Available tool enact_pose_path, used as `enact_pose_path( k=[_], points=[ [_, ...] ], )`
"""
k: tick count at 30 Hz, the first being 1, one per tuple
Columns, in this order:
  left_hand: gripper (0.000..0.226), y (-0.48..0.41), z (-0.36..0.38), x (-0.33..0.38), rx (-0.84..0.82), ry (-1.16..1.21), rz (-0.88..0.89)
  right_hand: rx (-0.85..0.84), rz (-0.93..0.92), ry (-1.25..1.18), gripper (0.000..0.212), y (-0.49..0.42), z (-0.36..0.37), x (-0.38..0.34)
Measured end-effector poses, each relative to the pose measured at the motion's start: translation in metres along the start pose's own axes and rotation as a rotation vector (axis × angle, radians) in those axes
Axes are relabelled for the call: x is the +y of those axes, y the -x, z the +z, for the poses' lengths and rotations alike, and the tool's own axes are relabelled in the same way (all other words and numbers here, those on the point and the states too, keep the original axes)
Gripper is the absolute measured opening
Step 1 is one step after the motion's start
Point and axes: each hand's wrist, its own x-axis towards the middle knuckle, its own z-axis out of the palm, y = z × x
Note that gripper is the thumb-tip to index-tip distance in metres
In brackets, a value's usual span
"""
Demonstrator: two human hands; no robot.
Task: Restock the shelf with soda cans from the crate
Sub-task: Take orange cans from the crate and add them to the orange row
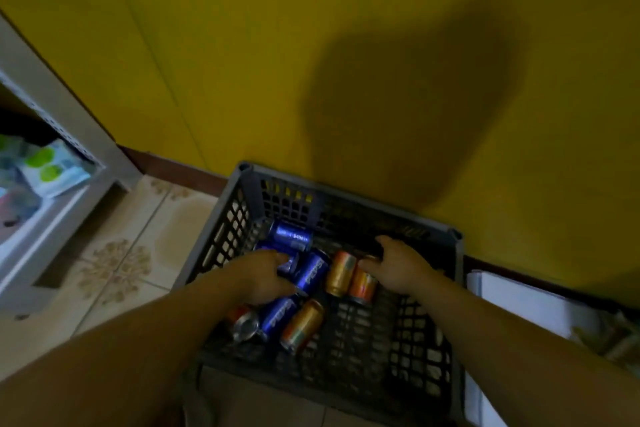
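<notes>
Forearms reached into the crate (458,288) on the floor. Left hand (263,274): fingers curled round a blue can (291,267) toward the far-left corner. Right hand (401,267): fingers curled over an orange can (363,284). Taking one per hand likely halved trips to the shelf (52,218).

"PEPSI" on blue cans (316,272)

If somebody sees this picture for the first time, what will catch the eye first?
Two hands inside the grey crate at lower centre: the left hand grips a blue can, the right hand an orange can. Behind it, a large dark shadow falls on the bright yellow wall.
</notes>
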Motion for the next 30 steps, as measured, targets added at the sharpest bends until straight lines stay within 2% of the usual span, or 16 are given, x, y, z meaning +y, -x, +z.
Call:
enact_pose_path(
  k=[8, 15, 17, 20, 23, 26, 30],
  points=[
    [0.062, -0.125, 0.043, 0.017, -0.147, -0.143, 0.065, -0.025, 0.176, -0.195, 0.069, -0.101, 0.048, 0.065],
    [0.045, -0.180, 0.077, 0.019, -0.222, 0.008, 0.105, -0.029, 0.346, -0.656, 0.045, -0.157, 0.110, 0.079],
    [0.042, -0.185, 0.083, 0.016, -0.248, 0.061, 0.101, -0.030, 0.411, -0.756, 0.045, -0.164, 0.124, 0.077],
    [0.045, -0.182, 0.085, 0.016, -0.258, 0.080, 0.106, 0.017, 0.482, -0.764, 0.053, -0.162, 0.133, 0.078],
    [0.049, -0.173, 0.082, 0.018, -0.266, 0.116, 0.078, 0.087, 0.493, -0.857, 0.042, -0.147, 0.131, 0.080],
    [0.045, -0.159, 0.078, 0.025, -0.250, 0.238, 0.064, 0.170, 0.446, -0.958, 0.044, -0.121, 0.117, 0.073],
    [0.053, -0.117, 0.069, 0.052, -0.178, 0.480, 0.045, 0.242, 0.345, -1.189, 0.041, -0.064, 0.074, 0.050]
  ],
)
